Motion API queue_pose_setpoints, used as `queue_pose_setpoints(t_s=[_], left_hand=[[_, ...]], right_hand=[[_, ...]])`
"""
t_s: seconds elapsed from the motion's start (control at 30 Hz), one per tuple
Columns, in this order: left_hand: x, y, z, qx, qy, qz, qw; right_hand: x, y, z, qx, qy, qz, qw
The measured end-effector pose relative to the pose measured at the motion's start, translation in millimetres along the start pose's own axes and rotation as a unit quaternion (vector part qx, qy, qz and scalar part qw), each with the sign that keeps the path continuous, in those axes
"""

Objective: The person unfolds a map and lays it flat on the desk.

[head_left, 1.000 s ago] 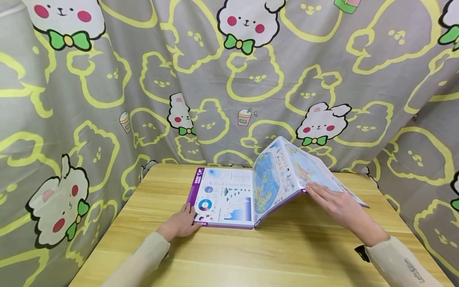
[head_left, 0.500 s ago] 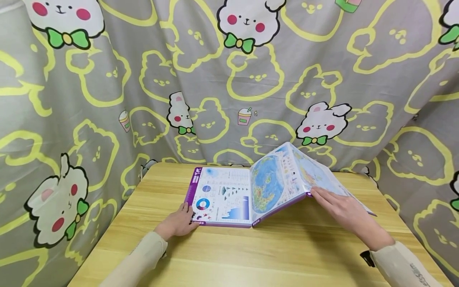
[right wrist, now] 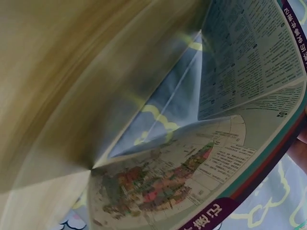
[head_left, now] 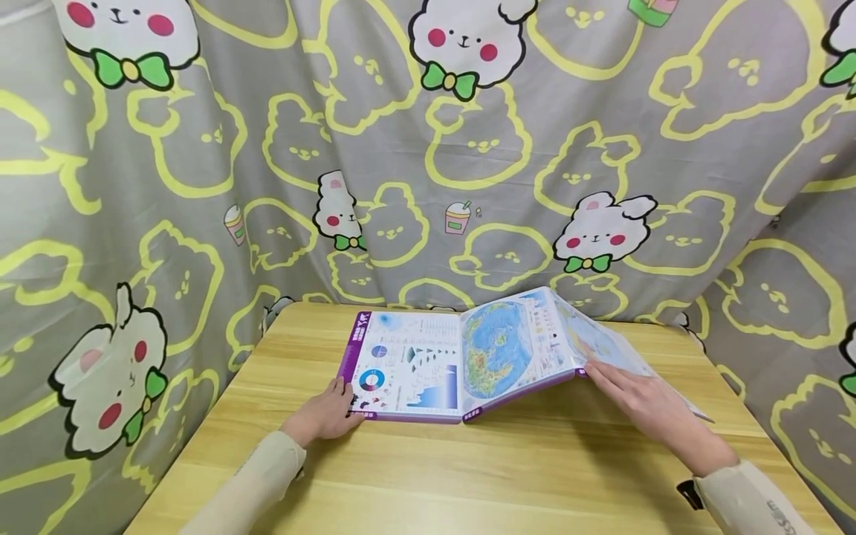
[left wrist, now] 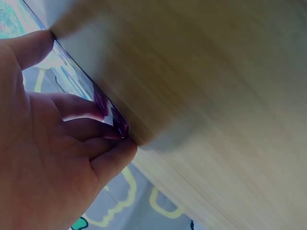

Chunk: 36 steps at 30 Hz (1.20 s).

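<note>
A folding map sheet [head_left: 501, 349] with purple borders stands partly unfolded on the table. Its left panel, printed with charts, lies flat, while two map panels rise to a ridge at the right. My left hand [head_left: 323, 411] rests on the lower left corner; in the left wrist view its fingers and thumb touch the sheet's edge [left wrist: 79, 76]. With extended fingers, my right hand [head_left: 645, 409] touches the front edge near the ridge. Below that ridge, the right wrist view shows the printed underside [right wrist: 158, 187] and a bit of the right hand [right wrist: 300, 151]; its thumb is hidden in the head view.
The sheet lies towards the back of a wooden table [head_left: 428, 475]. A grey curtain [head_left: 394, 148] with rabbit drawings hangs close behind the table and along both sides. A gap shows between the raised panels and the tabletop.
The ridge of the raised panels has sunk and shifted right, with my right hand following it down and rightwards. The flat panel and my left hand have slid slightly left.
</note>
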<state>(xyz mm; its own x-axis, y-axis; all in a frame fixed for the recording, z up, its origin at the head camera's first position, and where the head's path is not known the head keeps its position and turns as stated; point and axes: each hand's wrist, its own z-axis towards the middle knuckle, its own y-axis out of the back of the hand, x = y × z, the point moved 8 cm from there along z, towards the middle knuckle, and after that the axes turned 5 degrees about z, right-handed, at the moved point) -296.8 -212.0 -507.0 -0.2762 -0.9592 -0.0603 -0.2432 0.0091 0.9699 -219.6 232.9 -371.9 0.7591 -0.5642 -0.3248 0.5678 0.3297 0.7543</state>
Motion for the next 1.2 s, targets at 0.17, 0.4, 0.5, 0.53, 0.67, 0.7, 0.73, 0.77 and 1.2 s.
queue_pose_setpoints(t_s=[0.17, 0.4, 0.5, 0.53, 0.67, 0.7, 0.73, 0.77, 1.2], left_hand=[[4.5, 0.9, -0.7, 0.004, 0.000, -0.001, 1.0000], [9.9, -1.1, -1.0, 0.001, -0.008, 0.005, 1.0000], [12.5, -2.3, -1.5, 0.005, -0.004, 0.000, 1.0000], [13.4, -2.3, -1.9, 0.005, -0.003, -0.005, 1.0000], [18.3, -2.4, -4.1, 0.013, 0.005, -0.011, 0.9998], [19.1, -1.8, -4.6, 0.013, 0.005, -0.015, 0.9998], [20.1, -1.2, -5.2, 0.013, 0.006, -0.022, 0.9997], [21.2, -0.9, -5.4, 0.014, 0.006, -0.025, 0.9996], [31.5, 0.0, -5.1, 0.014, 0.001, -0.025, 0.9996]], right_hand=[[-0.5, -4.6, -6.2, -0.002, -0.006, 0.008, 0.9999], [0.2, -16.0, -20.4, -0.011, -0.010, 0.017, 0.9997], [0.5, -20.9, -25.6, -0.014, -0.012, 0.021, 0.9996], [0.5, -22.7, -27.0, -0.014, -0.012, 0.023, 0.9996], [1.8, -28.5, -30.8, -0.001, -0.012, 0.026, 0.9996], [2.0, -30.0, -31.7, 0.004, -0.013, 0.026, 0.9996], [2.2, -31.7, -32.5, 0.010, -0.014, 0.027, 0.9995], [2.3, -33.3, -33.4, 0.016, -0.015, 0.028, 0.9994], [7.7, -53.1, -40.8, 0.074, -0.001, 0.036, 0.9966]])
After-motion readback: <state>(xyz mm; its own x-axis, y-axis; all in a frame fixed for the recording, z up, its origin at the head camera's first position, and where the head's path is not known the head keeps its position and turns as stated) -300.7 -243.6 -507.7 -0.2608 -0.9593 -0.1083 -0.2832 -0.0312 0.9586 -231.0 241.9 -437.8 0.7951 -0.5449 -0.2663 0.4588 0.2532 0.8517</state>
